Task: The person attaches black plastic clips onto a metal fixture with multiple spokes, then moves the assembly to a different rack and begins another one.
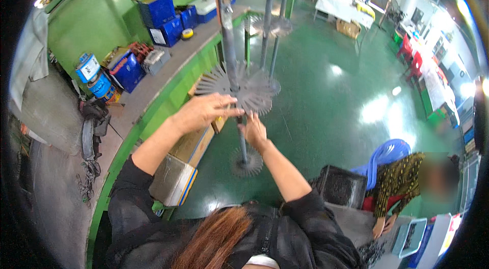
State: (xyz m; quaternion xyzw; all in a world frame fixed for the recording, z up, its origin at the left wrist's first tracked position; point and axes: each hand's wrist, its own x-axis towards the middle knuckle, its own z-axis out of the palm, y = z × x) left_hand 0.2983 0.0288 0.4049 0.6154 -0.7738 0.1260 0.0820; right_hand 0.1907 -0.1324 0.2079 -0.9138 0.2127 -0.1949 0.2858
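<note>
A grey upright metal rod (243, 148) runs through slotted round metal discs with toothed rims. My left hand (204, 111) reaches across from the left, its fingers stretched out flat, just below the near edge of a large slotted disc (211, 83). From the right, my right hand (254, 130) closes its fingers at the rod under that disc, just beneath my left fingertips. The rod is partly hidden by the hands. Lower down, another slotted disc (246, 163) sits near the rod's foot. More discs and rods (267, 19) stand behind.
To the left, a green-edged bench (178, 63) carries blue bins (157, 12), cans (94, 78) and a yellow tape roll (187, 33). A box (173, 180) is below left. Lower right, a seated person (397, 180) works beside a black tray (342, 187) and blue chair (389, 152).
</note>
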